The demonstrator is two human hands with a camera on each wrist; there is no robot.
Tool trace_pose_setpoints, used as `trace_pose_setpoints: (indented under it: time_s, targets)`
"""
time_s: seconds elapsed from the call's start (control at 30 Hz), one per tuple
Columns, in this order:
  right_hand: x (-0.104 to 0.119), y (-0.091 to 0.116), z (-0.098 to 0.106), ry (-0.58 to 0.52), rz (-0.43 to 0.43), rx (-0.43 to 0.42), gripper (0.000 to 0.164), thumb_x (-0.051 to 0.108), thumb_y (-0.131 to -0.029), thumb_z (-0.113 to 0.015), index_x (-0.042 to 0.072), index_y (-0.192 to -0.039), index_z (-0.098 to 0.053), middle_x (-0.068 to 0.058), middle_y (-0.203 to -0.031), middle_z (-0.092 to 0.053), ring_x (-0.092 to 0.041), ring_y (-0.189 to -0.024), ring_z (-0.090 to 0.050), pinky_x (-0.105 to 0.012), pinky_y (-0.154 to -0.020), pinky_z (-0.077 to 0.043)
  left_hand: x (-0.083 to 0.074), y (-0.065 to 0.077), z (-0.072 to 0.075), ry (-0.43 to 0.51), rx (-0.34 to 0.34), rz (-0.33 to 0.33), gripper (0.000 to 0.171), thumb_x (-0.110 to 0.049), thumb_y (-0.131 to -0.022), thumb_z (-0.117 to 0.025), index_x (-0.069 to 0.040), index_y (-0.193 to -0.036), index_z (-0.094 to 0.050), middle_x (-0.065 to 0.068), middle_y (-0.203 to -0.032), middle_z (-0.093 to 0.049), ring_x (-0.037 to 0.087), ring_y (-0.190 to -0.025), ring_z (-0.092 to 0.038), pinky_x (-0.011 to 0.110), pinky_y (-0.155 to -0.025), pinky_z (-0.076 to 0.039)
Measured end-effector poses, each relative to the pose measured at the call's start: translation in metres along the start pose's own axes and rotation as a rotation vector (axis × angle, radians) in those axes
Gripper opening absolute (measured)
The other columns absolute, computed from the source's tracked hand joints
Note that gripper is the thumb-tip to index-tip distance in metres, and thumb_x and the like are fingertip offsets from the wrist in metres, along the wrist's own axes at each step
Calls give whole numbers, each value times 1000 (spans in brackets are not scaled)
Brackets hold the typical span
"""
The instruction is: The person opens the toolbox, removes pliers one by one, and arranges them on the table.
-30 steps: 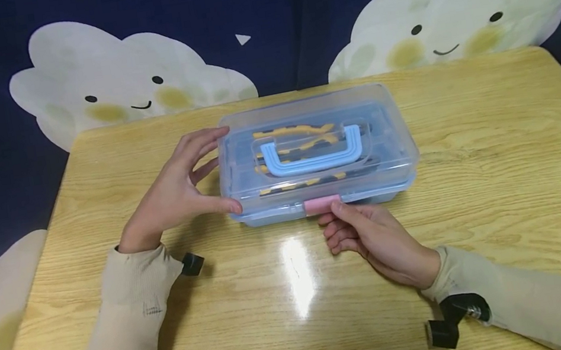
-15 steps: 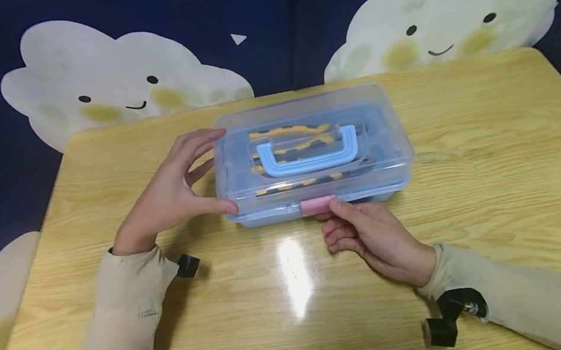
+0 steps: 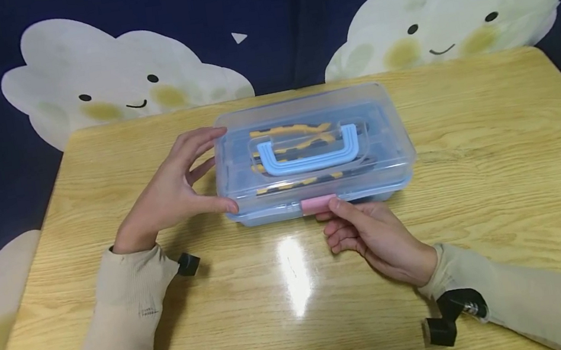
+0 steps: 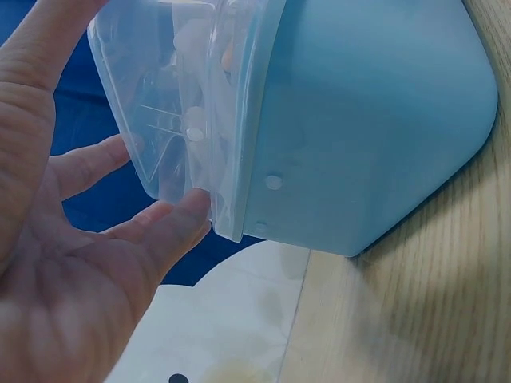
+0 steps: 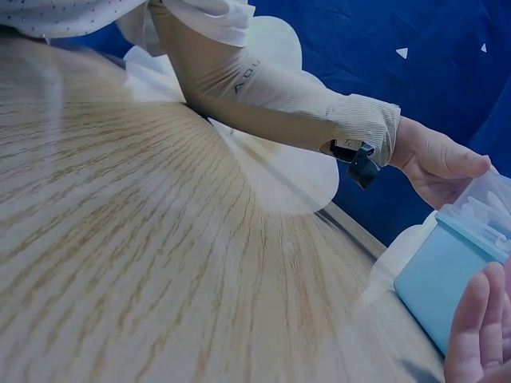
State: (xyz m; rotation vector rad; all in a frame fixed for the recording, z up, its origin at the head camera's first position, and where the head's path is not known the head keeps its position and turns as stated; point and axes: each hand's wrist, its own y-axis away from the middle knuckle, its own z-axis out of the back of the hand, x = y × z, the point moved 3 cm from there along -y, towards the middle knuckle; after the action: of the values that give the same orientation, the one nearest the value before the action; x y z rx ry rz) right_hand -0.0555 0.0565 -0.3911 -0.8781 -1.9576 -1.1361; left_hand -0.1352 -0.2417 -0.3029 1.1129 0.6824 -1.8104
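Note:
A plastic storage box (image 3: 390,147) with a clear lid and a light blue base sits on the table with its lid down. On top lies a blue carrying handle (image 3: 311,164), and a pink latch (image 3: 314,205) marks the front side. My left hand (image 3: 168,200) spans the left end of the lid, thumb at the front corner and fingers at the back one. In the left wrist view those fingertips touch the clear lid (image 4: 152,96). My right hand (image 3: 384,241) has its thumb on the latch's right end, the other fingers curled below it.
Several yellow-and-black striped things (image 3: 287,130) show through the lid. The wooden table (image 3: 504,197) extends on both sides of the box. Behind its back edge hangs a dark blue cloth (image 3: 282,31) printed with white clouds.

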Motion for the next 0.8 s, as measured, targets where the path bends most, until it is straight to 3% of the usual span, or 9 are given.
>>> trace_pose_setpoints:
  time_s: [0.8]
  targets:
    - [-1,1,0,28,-8,-25,61,43,-106,-57,-15,-127,-58,1,-84,-72,-10,-73,-71,-25,-71,-66,-1,1,-1,4,-4,4,108,-4,-70,-95,-24,-159,-39,-2,-162,-28,21,-156,-28,41,-129,-37]
